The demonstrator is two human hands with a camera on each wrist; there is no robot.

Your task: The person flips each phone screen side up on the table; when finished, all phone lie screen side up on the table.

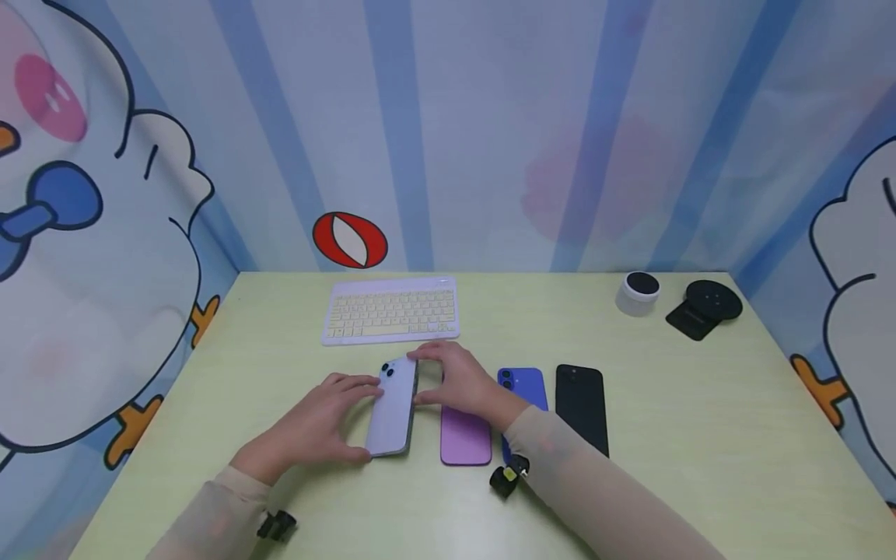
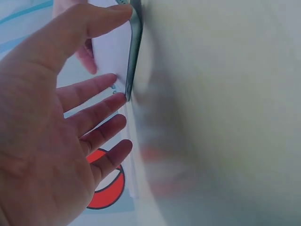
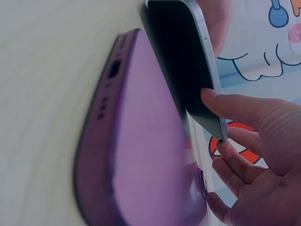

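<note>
A pale lilac phone is tilted with its right long side raised, its twin-camera back showing in the head view. In the right wrist view its dark screen faces the table side. My right hand pinches its upper right end, the thumb on the screen's edge and fingertips at the top corner. Along the left side, my left hand touches it with fairly straight fingers, the thumb at the lower corner. A pink-purple phone lies beneath my right hand, partly covered by it.
A blue phone and a black phone lie to the right, partly behind my right sleeve. Farther back is a lilac keyboard. At the back right stand a white cylinder with a dark top and a black round-headed stand.
</note>
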